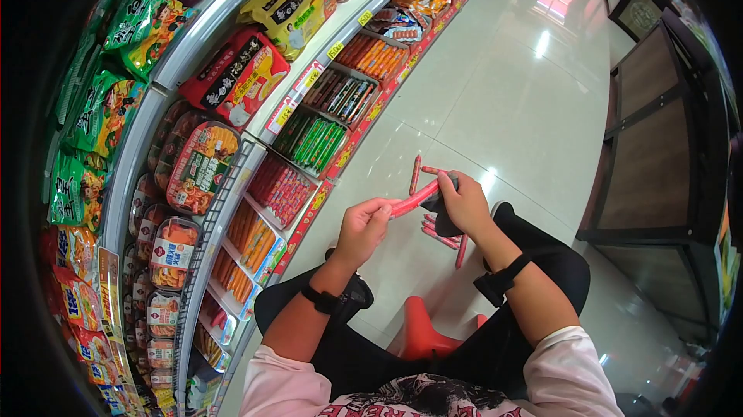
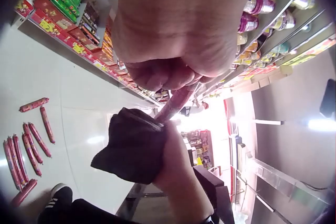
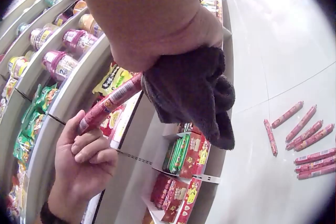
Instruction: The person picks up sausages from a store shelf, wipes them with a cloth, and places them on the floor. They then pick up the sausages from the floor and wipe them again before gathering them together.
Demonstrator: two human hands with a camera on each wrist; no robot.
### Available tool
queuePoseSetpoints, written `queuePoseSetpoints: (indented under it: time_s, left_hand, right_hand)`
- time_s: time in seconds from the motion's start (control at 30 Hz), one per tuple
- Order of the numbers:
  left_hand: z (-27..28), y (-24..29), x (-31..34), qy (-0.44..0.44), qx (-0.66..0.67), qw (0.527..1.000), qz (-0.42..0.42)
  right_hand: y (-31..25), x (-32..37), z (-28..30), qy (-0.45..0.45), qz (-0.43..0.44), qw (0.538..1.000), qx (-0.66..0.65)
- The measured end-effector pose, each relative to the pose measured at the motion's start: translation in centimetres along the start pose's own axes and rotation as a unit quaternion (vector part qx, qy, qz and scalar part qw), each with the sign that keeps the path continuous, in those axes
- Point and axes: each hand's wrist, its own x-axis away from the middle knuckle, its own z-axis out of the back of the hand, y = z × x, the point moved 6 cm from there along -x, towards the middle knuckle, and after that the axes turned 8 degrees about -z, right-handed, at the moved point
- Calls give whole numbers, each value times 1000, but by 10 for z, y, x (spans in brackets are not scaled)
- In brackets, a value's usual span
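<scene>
Left grip (image 1: 362, 227) pinches sausage (image 1: 410, 200); right grip (image 1: 464, 202) clamps dark cloth (image 3: 194, 92) round it. Head view mostly hides the cloth.

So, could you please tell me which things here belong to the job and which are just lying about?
In the job: red sausage stick, dark cloth round it, loose sausages on the floor.
Lying about: noodle packets, noodle bowls, red stool.

One red sausage stick (image 1: 412, 199) runs between two hands, the left hand (image 1: 362, 229) and the right hand (image 1: 464, 202). One dark cloth (image 3: 194, 95) hangs under the right fingers. About eight more sausage sticks (image 3: 301, 123) lie on the floor (image 1: 503, 92) below the fingers.
</scene>
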Motion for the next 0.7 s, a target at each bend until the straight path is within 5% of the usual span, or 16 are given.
queuePoseSetpoints:
  time_s: [0.7]
  left_hand:
    - [12,4,-5,57,159,985,15]
  right_hand:
    - [-15,19,-9,-77,43,996,-32]
